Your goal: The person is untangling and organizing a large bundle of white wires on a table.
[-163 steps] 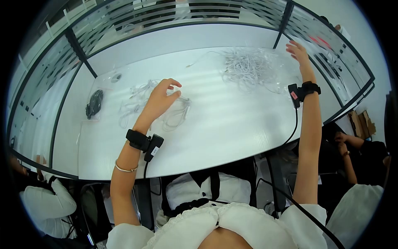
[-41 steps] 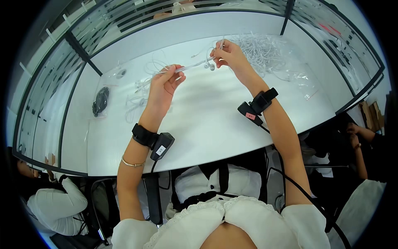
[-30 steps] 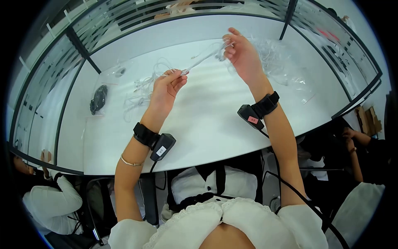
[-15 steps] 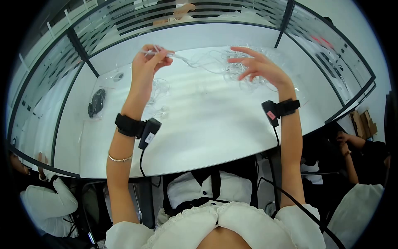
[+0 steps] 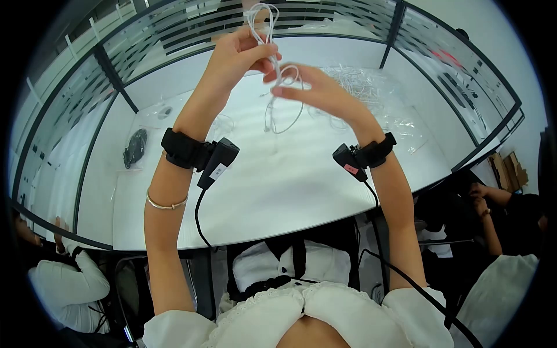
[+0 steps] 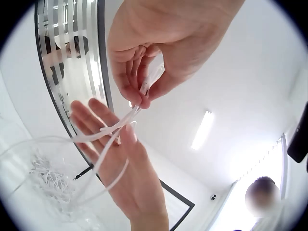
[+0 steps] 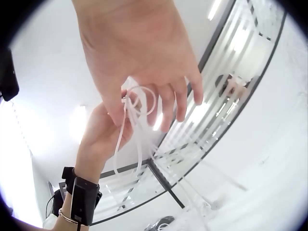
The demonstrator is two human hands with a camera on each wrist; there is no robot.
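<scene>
White cable (image 6: 111,129), gathered in loops, held up over the far part of the table (image 5: 290,185): pinched between thumb and fingertips of the left hand (image 5: 235,61). Above that grip, narrow loops upright before the glass partition (image 5: 325,22); below, loose strands and a wider loop trailing towards the table. Just beside, the right hand (image 5: 322,90), with fingers spread and fairly straight, palm facing the strands, perhaps touching them with the thumb, hard to tell through the blur. Beyond the right hand, on the table, a tangled heap of white cables (image 5: 362,83) next to crumpled clear plastic (image 5: 409,126). Well to the left, a dark coiled bundle (image 5: 135,148). On the left forearm, a silver bangle (image 5: 167,205).
</scene>
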